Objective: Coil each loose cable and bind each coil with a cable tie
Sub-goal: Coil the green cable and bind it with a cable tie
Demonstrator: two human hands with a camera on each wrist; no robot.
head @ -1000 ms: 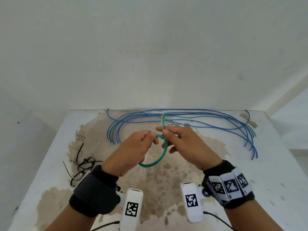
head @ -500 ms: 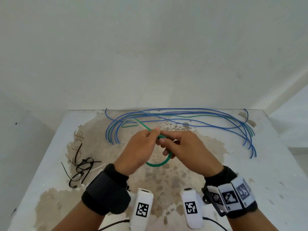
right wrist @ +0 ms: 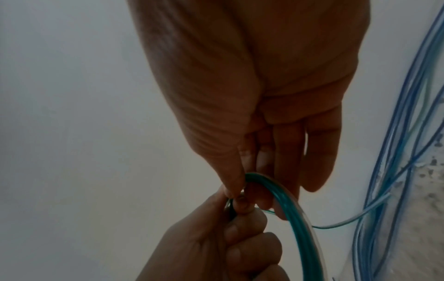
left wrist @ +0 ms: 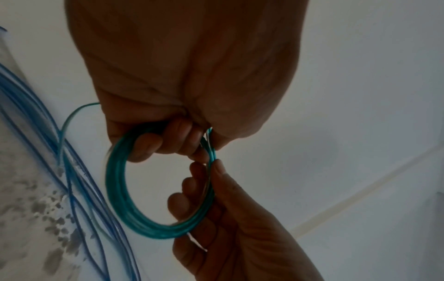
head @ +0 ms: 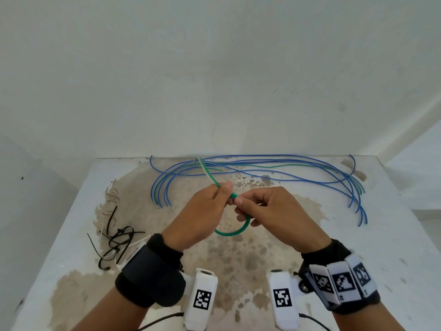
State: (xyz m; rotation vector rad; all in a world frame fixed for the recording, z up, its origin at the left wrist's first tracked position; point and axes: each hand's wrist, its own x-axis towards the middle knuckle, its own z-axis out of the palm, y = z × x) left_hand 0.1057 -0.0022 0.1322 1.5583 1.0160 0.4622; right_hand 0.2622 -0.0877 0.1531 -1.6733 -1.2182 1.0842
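Note:
A green cable is wound into a small coil (head: 235,231) held above the stained white table (head: 372,259). My left hand (head: 220,191) pinches the cable at the coil's top, and its other fingers curl through the ring (left wrist: 115,180). My right hand (head: 239,206) pinches the coil's right side between thumb and fingers (right wrist: 242,188). The loose green tail (head: 206,172) runs up and back from my left fingers toward the cable pile. In the right wrist view the coil (right wrist: 300,228) arcs below my fingers, and the tail (right wrist: 348,221) trails right.
Several loose blue and green cables (head: 262,161) lie in long arcs along the table's far edge by the wall. A heap of black and white cable ties (head: 117,240) lies at the left, near my left wrist.
The loose green tail has swung from upright over to the back left. Both hands have drawn closer together at the coil's top, and the visible loop looks smaller.

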